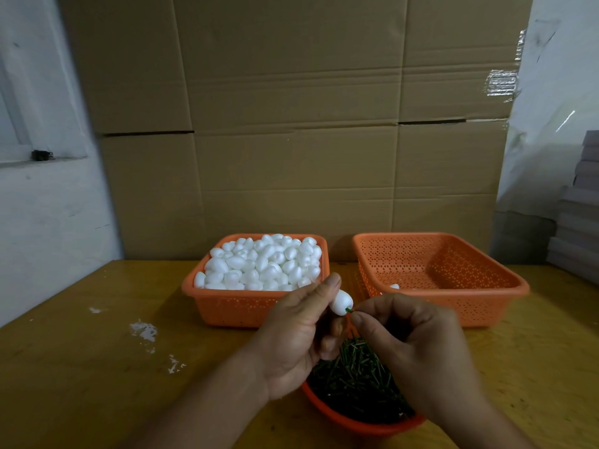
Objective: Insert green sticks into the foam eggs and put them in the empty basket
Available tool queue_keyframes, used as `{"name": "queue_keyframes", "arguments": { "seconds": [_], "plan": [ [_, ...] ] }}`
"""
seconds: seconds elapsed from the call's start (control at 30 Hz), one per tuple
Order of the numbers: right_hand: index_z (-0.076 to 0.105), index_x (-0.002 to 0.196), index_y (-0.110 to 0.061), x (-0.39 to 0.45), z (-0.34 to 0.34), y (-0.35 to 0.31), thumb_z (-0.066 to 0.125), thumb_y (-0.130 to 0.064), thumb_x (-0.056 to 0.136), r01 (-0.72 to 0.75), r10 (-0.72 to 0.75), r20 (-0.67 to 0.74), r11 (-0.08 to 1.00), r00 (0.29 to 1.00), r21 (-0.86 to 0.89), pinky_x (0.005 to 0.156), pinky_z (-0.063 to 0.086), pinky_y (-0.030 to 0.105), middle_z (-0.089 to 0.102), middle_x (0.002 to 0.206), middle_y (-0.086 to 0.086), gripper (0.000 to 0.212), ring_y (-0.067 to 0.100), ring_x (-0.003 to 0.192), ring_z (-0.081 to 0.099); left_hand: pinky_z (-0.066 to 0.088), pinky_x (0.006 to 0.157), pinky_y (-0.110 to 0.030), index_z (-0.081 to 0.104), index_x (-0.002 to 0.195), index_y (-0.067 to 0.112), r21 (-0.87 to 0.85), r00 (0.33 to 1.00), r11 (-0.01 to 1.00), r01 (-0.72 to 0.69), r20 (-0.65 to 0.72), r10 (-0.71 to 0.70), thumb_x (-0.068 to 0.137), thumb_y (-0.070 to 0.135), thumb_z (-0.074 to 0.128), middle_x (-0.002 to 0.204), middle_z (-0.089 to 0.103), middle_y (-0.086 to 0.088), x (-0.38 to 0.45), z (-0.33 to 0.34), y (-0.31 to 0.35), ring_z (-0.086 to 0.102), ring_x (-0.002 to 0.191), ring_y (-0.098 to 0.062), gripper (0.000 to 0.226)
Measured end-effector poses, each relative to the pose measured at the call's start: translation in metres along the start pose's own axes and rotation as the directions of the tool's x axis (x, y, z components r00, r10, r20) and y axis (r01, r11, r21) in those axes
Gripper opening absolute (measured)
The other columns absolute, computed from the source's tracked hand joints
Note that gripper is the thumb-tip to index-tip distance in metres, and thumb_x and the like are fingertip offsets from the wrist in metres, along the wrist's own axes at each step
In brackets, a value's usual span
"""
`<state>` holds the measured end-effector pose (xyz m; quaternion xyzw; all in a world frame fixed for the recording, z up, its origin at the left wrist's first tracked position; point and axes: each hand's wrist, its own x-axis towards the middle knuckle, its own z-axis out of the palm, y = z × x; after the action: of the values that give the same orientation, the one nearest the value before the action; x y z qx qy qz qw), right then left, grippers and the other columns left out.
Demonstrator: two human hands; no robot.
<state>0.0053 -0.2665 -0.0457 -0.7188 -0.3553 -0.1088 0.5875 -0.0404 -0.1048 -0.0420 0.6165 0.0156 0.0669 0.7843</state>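
My left hand point(296, 338) pinches a white foam egg point(341, 302) between thumb and fingers, above the table's middle. My right hand point(411, 348) pinches a green stick point(349, 310) whose tip sits in the egg's end. Below both hands, an orange bowl point(356, 424) holds a heap of green sticks point(356, 377). At the back left an orange basket point(227, 306) is full of foam eggs point(262, 264). At the back right stands a second orange basket point(486, 306), almost empty, with a small white piece point(394, 286) at its near inner edge.
A yellow-brown wooden table point(97, 367) carries white flecks point(144, 330) left of centre. Cardboard sheets point(291, 124) stand behind the baskets. A white wall point(42, 205) is at the left, and stacked grey boards point(580, 222) sit at the far right.
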Motion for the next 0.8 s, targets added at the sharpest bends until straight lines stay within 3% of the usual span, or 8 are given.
{"name": "queue_keyframes", "arguments": {
  "seconds": [0.13, 0.23, 0.47, 0.63, 0.8],
  "plan": [
    [0.078, 0.075, -0.027, -0.0012, 0.0011, -0.0016, 0.080, -0.013, 0.081, 0.009, -0.009, -0.007, 0.999, 1.000, -0.034, 0.050, 0.044, 0.014, 0.072, 0.064, -0.010, 0.015, 0.003, 0.053, 0.063, 0.032, 0.050, -0.023, 0.062, 0.079, 0.016, 0.011, 1.000, 1.000, -0.013, -0.002, 0.013, 0.079, 0.054, 0.068, 0.061, 0.050, -0.002, -0.0016, 0.0027, 0.0018, 0.042, 0.049, -0.011, 0.039],
    [0.078, 0.076, -0.029, -0.0030, 0.0023, -0.0027, 0.080, -0.013, 0.081, 0.016, -0.017, -0.022, 0.999, 1.000, -0.052, 0.053, 0.053, 0.026, 0.073, 0.066, -0.011, 0.017, 0.006, 0.057, 0.067, 0.033, 0.050, -0.023, 0.061, 0.079, 0.015, 0.033, 0.999, 0.998, -0.045, -0.002, 0.045, 0.078, 0.055, 0.067, 0.060, 0.049, -0.001, -0.0031, 0.0046, 0.0025, 0.041, 0.050, -0.011, 0.040],
    [0.077, 0.076, -0.027, -0.0038, 0.0060, -0.0011, 0.081, -0.011, 0.081, 0.039, -0.043, -0.040, 0.994, 0.998, -0.103, 0.048, 0.040, 0.008, 0.068, 0.059, -0.016, 0.017, 0.001, 0.051, 0.061, 0.032, 0.046, -0.021, 0.062, 0.076, 0.015, 0.092, 0.986, 0.985, -0.147, -0.064, 0.153, 0.075, 0.052, 0.070, 0.058, 0.048, -0.002, -0.0028, 0.0065, 0.0000, 0.043, 0.049, -0.011, 0.039],
    [0.077, 0.078, -0.030, -0.0043, 0.0054, -0.0001, 0.081, -0.014, 0.081, 0.029, -0.034, -0.038, 0.992, 0.999, -0.126, 0.051, 0.045, 0.011, 0.069, 0.061, -0.018, 0.016, 0.003, 0.056, 0.066, 0.035, 0.046, -0.022, 0.069, 0.070, 0.021, 0.194, 0.961, 0.954, -0.227, -0.111, 0.252, 0.073, 0.057, 0.071, 0.056, 0.053, -0.001, -0.0007, 0.0074, -0.0033, 0.045, 0.048, -0.011, 0.036],
    [0.077, 0.079, -0.030, -0.0033, 0.0059, 0.0013, 0.080, -0.017, 0.082, 0.017, -0.022, -0.049, 0.993, 0.999, -0.116, 0.051, 0.047, 0.013, 0.070, 0.062, -0.017, 0.014, 0.005, 0.056, 0.067, 0.040, 0.049, -0.020, 0.077, 0.080, 0.015, 0.226, 0.954, 0.938, -0.261, -0.091, 0.287, 0.075, 0.059, 0.071, 0.060, 0.059, -0.003, -0.0007, 0.0069, -0.0046, 0.050, 0.052, -0.010, 0.044]
  ]
}}
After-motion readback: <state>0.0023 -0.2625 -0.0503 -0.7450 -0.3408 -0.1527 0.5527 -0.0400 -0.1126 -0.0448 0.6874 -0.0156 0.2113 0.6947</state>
